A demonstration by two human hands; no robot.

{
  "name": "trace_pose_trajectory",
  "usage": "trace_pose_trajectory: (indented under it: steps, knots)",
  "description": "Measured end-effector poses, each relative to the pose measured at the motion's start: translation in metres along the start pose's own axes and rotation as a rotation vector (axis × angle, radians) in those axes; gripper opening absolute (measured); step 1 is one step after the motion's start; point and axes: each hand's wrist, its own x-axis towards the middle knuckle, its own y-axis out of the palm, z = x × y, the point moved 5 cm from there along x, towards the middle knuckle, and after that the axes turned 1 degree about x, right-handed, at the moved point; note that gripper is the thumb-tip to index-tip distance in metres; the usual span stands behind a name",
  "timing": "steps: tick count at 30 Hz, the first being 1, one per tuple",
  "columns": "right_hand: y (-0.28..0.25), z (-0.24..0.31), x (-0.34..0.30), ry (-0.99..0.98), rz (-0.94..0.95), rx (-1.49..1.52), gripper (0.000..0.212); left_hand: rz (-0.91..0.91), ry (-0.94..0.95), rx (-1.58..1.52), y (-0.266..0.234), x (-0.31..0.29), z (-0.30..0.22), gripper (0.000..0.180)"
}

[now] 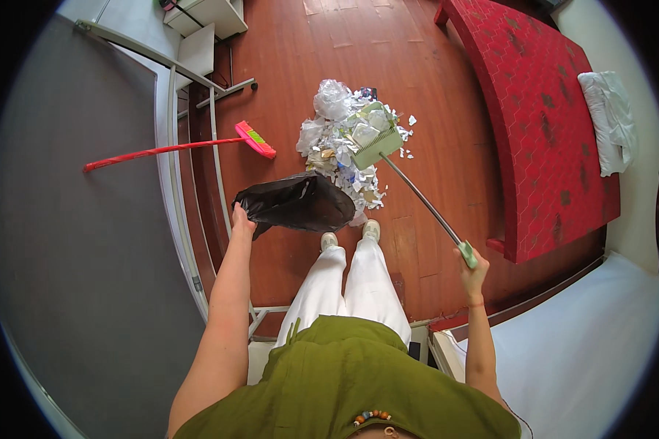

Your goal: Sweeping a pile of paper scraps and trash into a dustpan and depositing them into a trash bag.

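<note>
My left hand is closed on the edge of a black plastic bag, which hangs above the floor just ahead of my shoes. With my right hand I grip the green end of a long-handled dustpan. Its metal pole slants forward and left to the pale green pan, which is over a heap of litter. White paper scraps, crumpled clear plastic and other bits make up the heap. Some pieces show in or behind the pan; which of them it carries, I cannot tell.
A broom with a red handle and pink head leans at the left, by a grey board in a wheeled metal frame. To the right stands a red patterned bench-like piece with a white pillow. The floor is reddish-brown wood.
</note>
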Motion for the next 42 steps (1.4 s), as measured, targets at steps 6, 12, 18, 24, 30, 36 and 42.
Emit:
trace_pose_trajectory:
  steps: [6,12,18,24,30,36,42]
  knots:
    - [-0.091,0.078,-0.017,0.125,0.035,0.028,0.017,0.043,0.053,-0.010,0.027,0.019,0.008,0.054]
    - [-0.171,0.160,-0.035,0.195,0.044,-0.076,0.021,-0.007,0.038,0.150,0.047,0.063,0.035,0.062]
    - [-0.280,0.161,-0.121,0.303,-0.137,-0.233,0.041,-0.090,-0.028,0.298,0.063,0.085,0.047,0.063]
    - [-0.301,0.214,-0.133,0.259,-0.020,-0.503,0.049,-0.015,-0.009,0.247,0.076,0.111,0.046,0.073]
    - [-0.239,0.219,-0.094,0.131,0.010,-0.362,0.054,0.117,-0.046,0.377,0.065,0.119,0.041,0.070]
    - [-0.207,0.248,-0.071,0.033,0.061,-0.514,0.060,0.237,-0.173,0.536,0.124,0.047,0.086,0.059]
    - [-0.229,0.244,-0.077,0.111,0.280,-0.601,0.054,0.133,-0.144,0.227,0.111,0.047,0.043,0.050]
